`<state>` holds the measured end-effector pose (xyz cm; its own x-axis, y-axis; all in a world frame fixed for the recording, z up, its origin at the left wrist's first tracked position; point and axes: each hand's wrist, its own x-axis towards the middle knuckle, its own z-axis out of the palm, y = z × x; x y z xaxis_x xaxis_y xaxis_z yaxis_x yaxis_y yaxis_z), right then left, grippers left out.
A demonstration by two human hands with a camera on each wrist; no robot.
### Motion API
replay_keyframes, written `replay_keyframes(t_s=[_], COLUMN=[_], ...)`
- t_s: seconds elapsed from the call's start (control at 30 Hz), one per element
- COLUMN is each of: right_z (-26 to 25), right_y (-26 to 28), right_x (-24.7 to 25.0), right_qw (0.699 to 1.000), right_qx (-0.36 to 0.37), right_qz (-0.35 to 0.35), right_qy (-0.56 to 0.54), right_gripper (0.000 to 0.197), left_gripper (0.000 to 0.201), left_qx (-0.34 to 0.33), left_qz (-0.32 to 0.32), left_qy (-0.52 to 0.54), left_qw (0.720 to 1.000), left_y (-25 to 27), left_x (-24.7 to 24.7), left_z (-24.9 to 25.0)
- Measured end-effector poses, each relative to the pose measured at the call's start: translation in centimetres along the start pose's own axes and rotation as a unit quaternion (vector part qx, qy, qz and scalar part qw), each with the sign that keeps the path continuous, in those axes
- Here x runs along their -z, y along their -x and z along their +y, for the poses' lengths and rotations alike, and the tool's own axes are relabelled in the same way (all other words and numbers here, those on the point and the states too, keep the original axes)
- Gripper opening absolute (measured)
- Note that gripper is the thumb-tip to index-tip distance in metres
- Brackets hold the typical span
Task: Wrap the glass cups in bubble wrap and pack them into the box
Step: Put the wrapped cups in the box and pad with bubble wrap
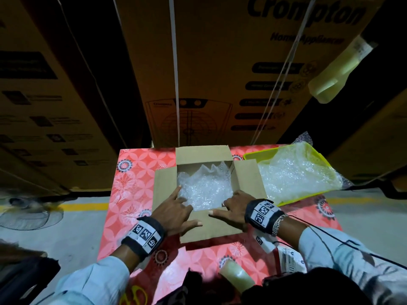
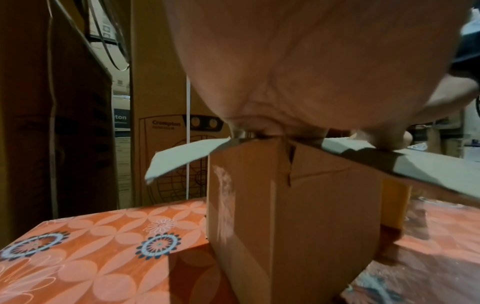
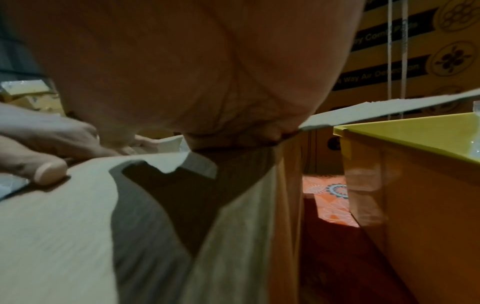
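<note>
An open cardboard box [image 1: 165, 183] stands mid-table, filled with crumpled bubble wrap [image 1: 204, 186]; no bare glass cup shows. My left hand [image 1: 174, 212] lies over the near left corner, fingers spread onto the wrap and thumb flat on the near flap. At the near right corner my right hand [image 1: 235, 205] reaches into the box, thumb stretched along the same flap. In the left wrist view the left palm [image 2: 298, 72] sits on top of the box [image 2: 285, 205]. In the right wrist view the right palm [image 3: 194, 72] is above the near flap [image 3: 64, 226].
A yellow tray [image 1: 264, 154] holding loose bubble wrap sits right of the box and shows as the yellow tray [image 3: 415, 185] close by. A tape roll [image 1: 237, 276] and yellow scissors [image 1: 134, 293] lie near me. Tall printed cartons [image 1: 220, 73] stand behind the table; a fan [image 1: 28, 212] lies on the floor.
</note>
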<state>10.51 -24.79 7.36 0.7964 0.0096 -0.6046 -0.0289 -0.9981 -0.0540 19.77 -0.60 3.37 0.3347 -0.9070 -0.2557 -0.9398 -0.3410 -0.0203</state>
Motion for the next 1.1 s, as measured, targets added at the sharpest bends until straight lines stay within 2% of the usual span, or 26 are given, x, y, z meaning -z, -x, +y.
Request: replay_keyframes(t_s=[0.13, 0.2, 0.3, 0.37, 0.4, 0.47, 0.5, 0.57, 0.6, 0.67, 0.73, 0.83, 1.0, 1.07, 1.1], right_z=[-1.2, -1.6, -2.3, -2.6, -2.5, -1.8, -1.3, -0.8, -0.5, 0.1, 1.1, 2.2, 2.3, 2.1, 1.8], right_y=[-0.6, -0.8, -0.6, -0.4, -0.4, -1.0, -1.5, -3.0, -4.0, -6.0, -8.3, -10.5, -10.1, -9.5, -8.9], right_x=[0.2, -0.1, 0.0, 0.6, 0.9, 1.6, 2.0, 2.7, 2.9, 3.3, 2.8, 1.5, 1.3, 1.6, 1.9], right_qw=[0.995, 0.995, 0.997, 0.995, 0.993, 0.99, 0.99, 0.987, 0.985, 0.988, 0.993, 0.996, 0.996, 0.997, 0.997], right_qx=[0.012, -0.001, -0.061, -0.072, -0.075, -0.078, -0.077, -0.079, -0.08, -0.081, -0.079, -0.078, -0.053, -0.054, -0.059], right_qz=[0.063, 0.041, -0.002, -0.013, -0.014, 0.009, 0.04, 0.118, 0.143, 0.129, 0.084, 0.041, 0.063, 0.053, 0.041], right_qy=[-0.082, -0.095, -0.048, -0.064, -0.086, -0.113, -0.109, -0.08, -0.059, -0.022, 0.007, 0.017, 0.041, 0.032, 0.027], right_gripper=[0.101, 0.108, 0.118, 0.113, 0.106, 0.083, 0.067, 0.046, 0.045, 0.06, 0.074, 0.082, 0.079, 0.081, 0.076], left_gripper=[0.113, 0.113, 0.115, 0.118, 0.117, 0.101, 0.081, 0.043, 0.04, 0.052, 0.064, 0.07, 0.09, 0.089, 0.08], left_qx=[0.015, 0.02, 0.03, 0.029, 0.024, 0.025, 0.041, 0.076, 0.087, 0.114, 0.122, 0.119, 0.129, 0.137, 0.137], left_qz=[-0.017, -0.048, -0.1, -0.096, -0.072, -0.008, 0.013, 0.001, -0.026, -0.081, -0.129, -0.166, -0.262, -0.283, -0.272], left_qy=[-0.015, -0.014, -0.039, -0.051, -0.045, -0.005, 0.017, 0.012, -0.013, -0.073, -0.136, -0.161, -0.233, -0.235, -0.218], left_qw=[1.0, 0.999, 0.994, 0.994, 0.996, 1.0, 0.999, 0.997, 0.996, 0.987, 0.975, 0.966, 0.928, 0.92, 0.927], left_y=[0.0, -0.2, -1.1, -1.4, -1.4, -1.4, -1.4, -1.7, -2.3, -3.5, -4.3, -5.4, -7.2, -7.6, -7.7], left_x=[0.6, 0.9, 1.6, 1.8, 1.9, 2.4, 2.9, 4.2, 4.5, 4.5, 4.3, 3.5, 3.0, 2.6, 2.5], left_z=[-0.3, -0.2, 0.1, 0.0, -0.2, -0.7, -1.0, -1.4, -1.6, -1.8, -1.7, -1.6, -1.5, -1.7, -1.7])
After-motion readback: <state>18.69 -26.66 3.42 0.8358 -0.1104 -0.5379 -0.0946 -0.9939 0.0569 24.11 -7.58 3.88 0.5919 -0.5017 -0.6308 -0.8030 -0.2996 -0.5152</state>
